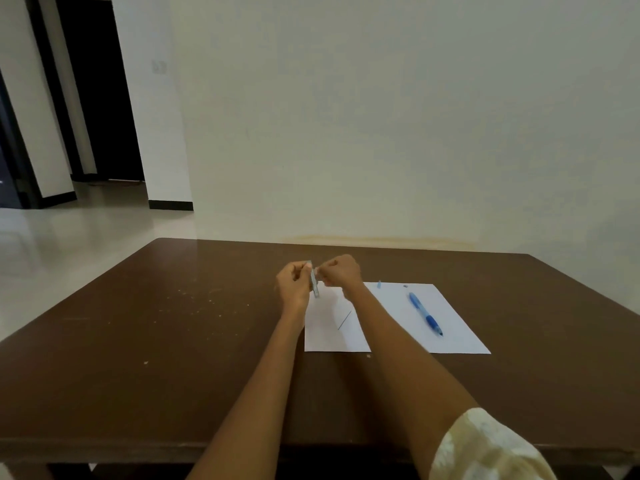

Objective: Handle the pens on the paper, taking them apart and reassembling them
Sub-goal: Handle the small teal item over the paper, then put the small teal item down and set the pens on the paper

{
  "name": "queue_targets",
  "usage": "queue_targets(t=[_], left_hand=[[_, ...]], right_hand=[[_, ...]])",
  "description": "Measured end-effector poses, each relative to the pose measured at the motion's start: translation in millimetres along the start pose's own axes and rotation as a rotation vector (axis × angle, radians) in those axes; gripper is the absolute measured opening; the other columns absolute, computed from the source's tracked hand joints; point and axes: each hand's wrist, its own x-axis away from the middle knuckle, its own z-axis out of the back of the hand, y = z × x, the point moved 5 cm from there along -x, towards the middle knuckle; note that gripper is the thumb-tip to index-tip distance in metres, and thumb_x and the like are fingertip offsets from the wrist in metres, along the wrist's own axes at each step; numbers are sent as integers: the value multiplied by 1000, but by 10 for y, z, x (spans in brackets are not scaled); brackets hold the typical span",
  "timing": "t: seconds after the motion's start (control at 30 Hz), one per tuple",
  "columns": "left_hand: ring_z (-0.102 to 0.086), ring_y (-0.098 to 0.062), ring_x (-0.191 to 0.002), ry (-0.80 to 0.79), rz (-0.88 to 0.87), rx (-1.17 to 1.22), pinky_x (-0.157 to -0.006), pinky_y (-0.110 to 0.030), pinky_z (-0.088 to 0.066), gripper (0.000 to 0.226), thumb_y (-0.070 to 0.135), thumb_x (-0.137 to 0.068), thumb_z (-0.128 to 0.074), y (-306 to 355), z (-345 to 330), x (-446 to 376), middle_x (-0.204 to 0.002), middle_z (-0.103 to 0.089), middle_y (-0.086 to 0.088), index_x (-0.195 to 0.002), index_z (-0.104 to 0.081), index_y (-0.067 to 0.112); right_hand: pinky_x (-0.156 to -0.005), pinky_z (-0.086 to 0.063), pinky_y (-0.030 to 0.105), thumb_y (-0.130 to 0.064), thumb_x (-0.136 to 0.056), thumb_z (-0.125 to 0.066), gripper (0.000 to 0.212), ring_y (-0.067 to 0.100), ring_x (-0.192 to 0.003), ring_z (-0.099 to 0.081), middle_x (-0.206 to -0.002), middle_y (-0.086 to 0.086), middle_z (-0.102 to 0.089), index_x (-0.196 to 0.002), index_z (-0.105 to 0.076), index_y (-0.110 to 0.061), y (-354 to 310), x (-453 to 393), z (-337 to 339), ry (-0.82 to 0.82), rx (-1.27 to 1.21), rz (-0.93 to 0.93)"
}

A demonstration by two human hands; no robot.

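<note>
A white sheet of paper [453, 320] lies on the brown table [173, 327]. A whole blue pen [425, 314] rests on the sheet's right half. My left hand [293, 285] grips a pale blue pen barrel [315, 285], held almost upright above the paper's far left corner. My right hand [341, 271] is closed right beside the barrel's top, fingertips touching it; what it pinches is hidden. A thin dark refill [344, 320] lies on the paper between my forearms. A small blue pen part [379, 284] and a tiny dark piece [405, 286] sit at the paper's far edge.
Pale specks [194, 303] are scattered over the table's left half. A wall stands close behind the table's far edge. Tiled floor and a dark doorway [100, 98] are at the left.
</note>
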Motion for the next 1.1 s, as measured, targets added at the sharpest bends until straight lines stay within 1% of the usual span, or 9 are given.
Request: queue_targets(t=[0.07,0.17,0.3,0.4,0.53,0.67,0.8,0.93,1.1], left_hand=[[-65,-20,-76,-7,3,12,-73,-34,-56,12,16,-91,-57,16,-9,26,-82,-66,-5,-96,-64,8],[-62,-17,-67,-53,-23,30,-67,-31,-55,13,17,-93,-54,85,-52,95,-74,-64,-3,-94,-63,8],[-63,-15,-64,-65,-30,36,-64,-28,-56,13,16,-93,-54,139,-96,158,-72,-65,-3,-92,-64,8],[-64,-16,-65,-74,-38,43,-63,-27,-57,14,16,-93,-55,163,-108,192,-72,-66,-4,-91,-65,7],[-66,-17,-63,-71,-31,28,-60,-23,-56,14,16,-93,-55,157,-96,202,-73,-66,-3,-92,-66,7],[-67,-18,-62,-75,-15,5,-59,-22,-56,13,15,-92,-57,146,-82,202,-82,-68,-8,-93,-66,6],[-67,-17,-61,-73,-16,-25,-56,-20,-55,13,14,-91,-58,134,-72,209,-83,-69,-9,-93,-68,6],[-67,-15,-58,-82,5,-58,-56,-21,-56,12,13,-91,-59,115,-78,211,-81,-69,-7,-95,-68,7],[-67,-14,-58,-82,11,-59,-52,-18,-54,12,13,-90,-59,132,-87,212,-76,-68,-4,-94,-69,7]], right_hand=[[-71,-57,28,-3,-85,-66,8,19,-65,-61,-73,10,-64,-87,-69,5,-58,93,103,-69,-342,12],[-81,-58,32,-3,-87,-65,25,19,-73,-63,-83,13,-65,-109,-63,11,-177,202,211,-194,-474,76],[-74,-59,24,-3,-86,-66,26,19,-75,-66,-86,13,-67,-109,-65,8,-273,281,290,-242,-419,84],[-74,-59,24,-4,-85,-68,25,17,-72,-66,-85,13,-68,-107,-66,9,-306,287,323,-235,-354,84],[-75,-60,26,-3,-85,-68,25,20,-74,-68,-94,23,-68,-105,-66,12,-339,321,342,-233,-311,90],[-76,-59,27,-3,-87,-65,25,20,-72,-69,-82,16,-68,-106,-65,14,-335,349,359,-247,-263,71],[-76,-59,26,-4,-88,-65,24,18,-72,-67,-78,11,-66,-106,-66,12,-362,369,362,-241,-149,61],[-90,-55,40,1,-89,-61,22,34,-91,-67,-98,28,-67,-106,-64,15,-404,373,366,-231,-61,66],[-88,-56,38,0,-89,-62,20,29,-87,-67,-101,28,-68,-103,-66,13,-406,379,345,-209,-23,76]])
